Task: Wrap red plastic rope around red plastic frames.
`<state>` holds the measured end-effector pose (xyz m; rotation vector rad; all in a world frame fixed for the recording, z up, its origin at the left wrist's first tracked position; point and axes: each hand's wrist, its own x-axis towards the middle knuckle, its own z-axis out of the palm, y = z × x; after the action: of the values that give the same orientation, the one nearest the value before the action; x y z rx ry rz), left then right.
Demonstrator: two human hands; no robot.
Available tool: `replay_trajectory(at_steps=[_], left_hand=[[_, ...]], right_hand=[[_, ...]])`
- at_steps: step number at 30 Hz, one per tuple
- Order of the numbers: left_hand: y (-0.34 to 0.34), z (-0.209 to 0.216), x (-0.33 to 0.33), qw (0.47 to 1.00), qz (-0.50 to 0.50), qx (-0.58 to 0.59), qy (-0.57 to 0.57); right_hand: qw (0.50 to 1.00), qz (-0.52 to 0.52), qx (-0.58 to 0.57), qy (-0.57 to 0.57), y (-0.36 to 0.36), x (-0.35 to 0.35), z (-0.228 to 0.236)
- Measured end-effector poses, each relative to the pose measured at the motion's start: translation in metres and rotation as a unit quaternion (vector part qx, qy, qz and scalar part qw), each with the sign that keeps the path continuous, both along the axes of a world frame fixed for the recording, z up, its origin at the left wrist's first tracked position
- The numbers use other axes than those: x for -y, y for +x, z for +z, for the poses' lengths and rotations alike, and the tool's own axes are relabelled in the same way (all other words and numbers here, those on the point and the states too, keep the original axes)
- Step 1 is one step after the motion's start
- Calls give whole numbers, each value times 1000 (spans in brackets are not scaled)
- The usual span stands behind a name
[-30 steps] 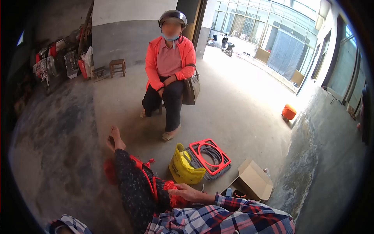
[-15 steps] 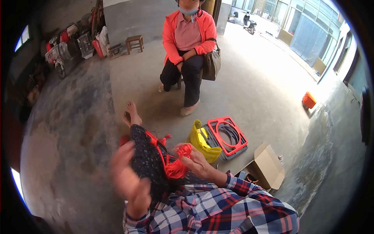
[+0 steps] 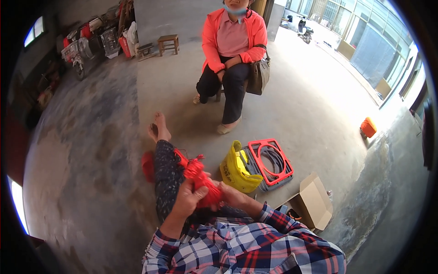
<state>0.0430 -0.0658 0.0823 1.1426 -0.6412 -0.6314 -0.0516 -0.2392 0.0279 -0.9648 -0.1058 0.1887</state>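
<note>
A bundle of bright red cord [image 3: 209,191] lies over my lap between my two hands. My left hand [image 3: 186,199] is closed on its near left side, thumb on top. On the right side of the bundle is my right hand [image 3: 231,195], its fingers curled about the strands and partly hidden by them. More red cord [image 3: 181,159] trails along my dark patterned trouser leg [image 3: 166,171] toward my bare feet [image 3: 159,128].
A yellow bag [image 3: 237,171] stands to the right, beside a grey frame with a red top [image 3: 286,160] and coiled grey tubing. Nearer is an opened cardboard box [image 3: 315,203]. A person [image 3: 235,50] sits ahead on a low seat. Something red [image 3: 148,167] lies left of my leg.
My left hand, raised, blurred and off the cord before, has come down and right and closed on the bundle. My right hand stays with the cord, now lower. The view has shifted slightly.
</note>
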Motion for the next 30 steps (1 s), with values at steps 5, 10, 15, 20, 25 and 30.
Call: replay_trajectory(at_steps=[5, 10, 15, 20, 25, 30], left_hand=[[55, 5, -24, 990, 108, 22, -89], [92, -18, -28, 828, 204, 497, 157], [92, -67, -14, 681, 88, 616, 386], [75, -84, 11, 715, 100, 526, 449], [62, -91, 18, 815, 112, 447, 351], [47, -89, 7, 877, 202, 371, 229]], right_hand=[[983, -120, -107, 84, 12, 29, 6], [962, -201, -118, -142, 45, 68, -9], [885, -99, -87, -447, 70, 43, -48], [806, -118, 32, -579, 74, 10, -40], [732, -140, 45, -666, 67, 22, -32], [825, -211, 76, -519, 33, 60, -15]])
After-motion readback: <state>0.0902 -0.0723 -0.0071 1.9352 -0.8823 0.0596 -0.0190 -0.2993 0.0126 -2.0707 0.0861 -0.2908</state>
